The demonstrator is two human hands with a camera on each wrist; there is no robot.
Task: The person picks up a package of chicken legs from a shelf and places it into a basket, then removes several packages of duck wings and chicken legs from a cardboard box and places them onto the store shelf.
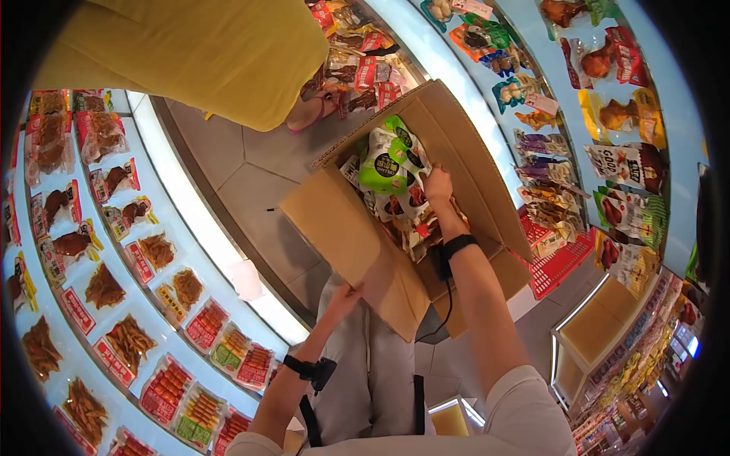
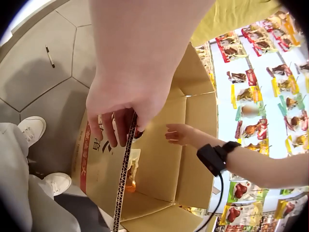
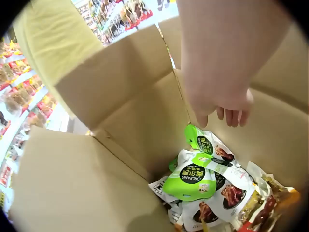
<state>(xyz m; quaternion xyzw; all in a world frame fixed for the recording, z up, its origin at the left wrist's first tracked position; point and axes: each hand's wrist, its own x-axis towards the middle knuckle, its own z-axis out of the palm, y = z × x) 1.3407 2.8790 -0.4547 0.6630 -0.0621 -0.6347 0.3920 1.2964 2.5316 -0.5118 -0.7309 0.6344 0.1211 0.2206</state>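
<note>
Lining the far left of the head view: curved white shelves (image 1: 163,182) carrying trays of packaged dried meats and red-labelled snack packs (image 1: 205,325). Standing between those shelves and the box: a person in a yellow garment (image 1: 190,53), above grey floor tiles (image 1: 228,167).

Gripping the near flap of the cardboard box (image 1: 342,228): left hand (image 1: 344,298), fingers curled over the corrugated edge, thumb on the outer face, as seen close in the left wrist view (image 2: 125,108). Sitting open on the floor in the aisle middle, flaps spread. Showing below the flap in that same view: white shoes (image 2: 33,129) and light trousers.

Lying inside the box, heaped toward its far corner: green-and-white snack pouches (image 3: 193,179), mixed with white pouches printed with meat pictures (image 3: 231,193).

Reaching down into the box just right of the green pouches: right hand (image 1: 438,185), wearing a black wrist strap. Hanging with fingers loosely extended above the pouches in the right wrist view (image 3: 224,104), holding nothing, not touching the packets there.

Filling the right side: more white shelves with hanging bags of chicken pieces (image 1: 616,114) and a red basket (image 1: 559,262) low beside the box.
</note>
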